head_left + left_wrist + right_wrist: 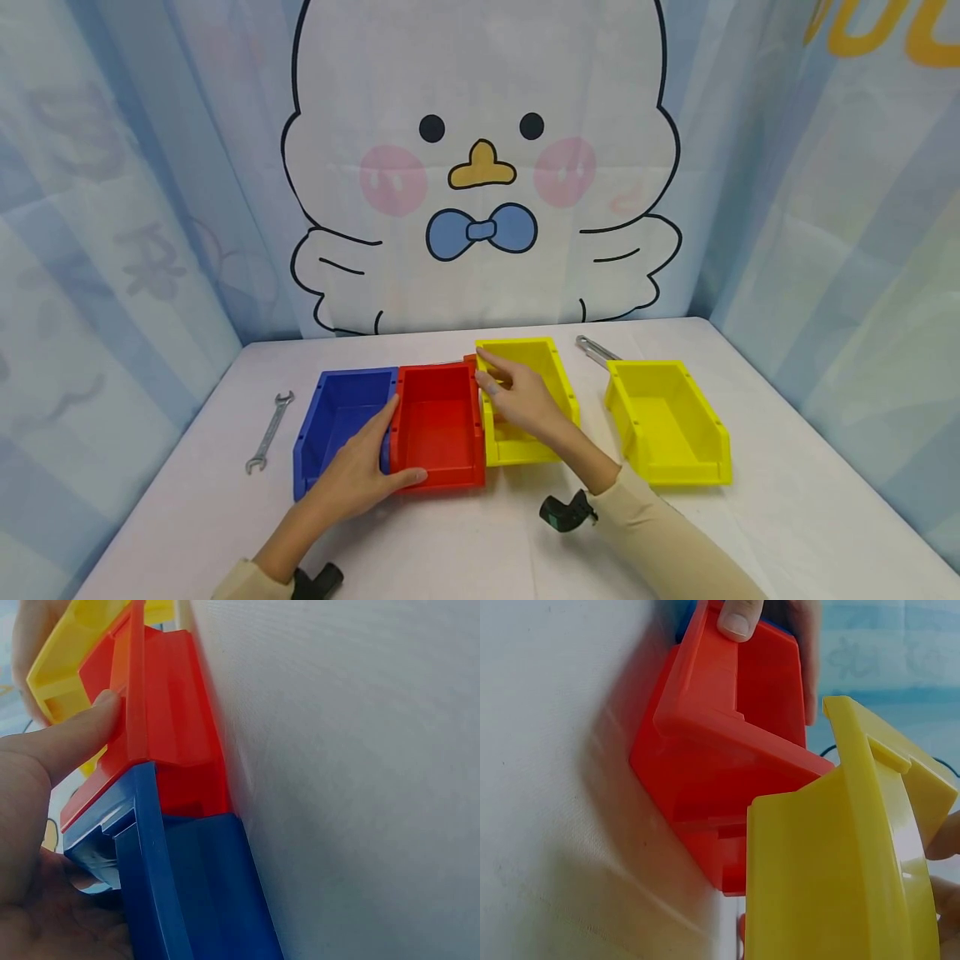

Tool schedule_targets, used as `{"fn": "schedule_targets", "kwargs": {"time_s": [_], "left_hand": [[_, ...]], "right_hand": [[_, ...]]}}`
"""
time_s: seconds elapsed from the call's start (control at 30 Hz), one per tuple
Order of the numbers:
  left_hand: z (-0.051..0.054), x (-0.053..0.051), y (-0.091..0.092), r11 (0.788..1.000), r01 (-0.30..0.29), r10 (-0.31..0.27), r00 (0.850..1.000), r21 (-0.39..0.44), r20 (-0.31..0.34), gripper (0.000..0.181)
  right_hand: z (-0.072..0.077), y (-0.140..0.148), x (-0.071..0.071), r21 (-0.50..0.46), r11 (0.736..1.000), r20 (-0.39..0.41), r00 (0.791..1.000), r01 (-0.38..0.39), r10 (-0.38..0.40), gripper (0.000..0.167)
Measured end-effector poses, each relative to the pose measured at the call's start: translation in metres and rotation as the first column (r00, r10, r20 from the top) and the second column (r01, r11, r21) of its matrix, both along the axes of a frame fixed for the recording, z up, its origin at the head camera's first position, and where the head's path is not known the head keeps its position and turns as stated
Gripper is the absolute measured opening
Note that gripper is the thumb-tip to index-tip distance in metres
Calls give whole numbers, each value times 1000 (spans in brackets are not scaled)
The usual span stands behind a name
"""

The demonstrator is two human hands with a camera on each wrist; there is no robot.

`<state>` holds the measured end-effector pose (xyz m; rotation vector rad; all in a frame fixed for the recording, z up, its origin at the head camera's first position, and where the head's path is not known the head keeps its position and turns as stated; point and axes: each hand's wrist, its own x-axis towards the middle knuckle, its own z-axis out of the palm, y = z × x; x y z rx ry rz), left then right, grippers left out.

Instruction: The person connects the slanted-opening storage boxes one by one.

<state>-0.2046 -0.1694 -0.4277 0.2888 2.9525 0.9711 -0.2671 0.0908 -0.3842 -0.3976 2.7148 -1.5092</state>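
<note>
My left hand (pixel 360 471) grips the red bin (pixel 438 429), its thumb (pixel 94 724) on the front lip and its fingers at the left wall, by the seam with the blue bin (pixel 337 421). Blue and red stand side by side, touching. My right hand (pixel 525 402) holds a yellow bin (pixel 523 452) by its left side, against the red bin's right side. In the right wrist view this yellow bin (pixel 810 877) is tilted relative to the red bin (pixel 727 761) and appears raised off the table. Part of the right hand's grip is hidden.
A second yellow bin (pixel 671 425) stands apart on the right. Behind it lies a metal tool (pixel 596 348), partly hidden. An open-end wrench (pixel 270 432) lies left of the blue bin. The white table (pixel 465 550) is bordered by printed curtains (pixel 480 292).
</note>
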Motion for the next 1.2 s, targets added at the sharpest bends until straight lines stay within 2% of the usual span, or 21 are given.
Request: {"fn": "schedule_targets", "kwargs": {"time_s": [0.67, 1.2], "left_hand": [[1, 2, 1, 1000, -2, 2, 1000, 11, 5, 118], [1, 1, 0, 1000, 0, 0, 1000, 11, 3, 117]], "right_hand": [[-7, 0, -1, 15, 1000, -44, 999, -1, 2, 51], [-10, -1, 1, 10, 1000, -18, 1000, 4, -4, 52]]}}
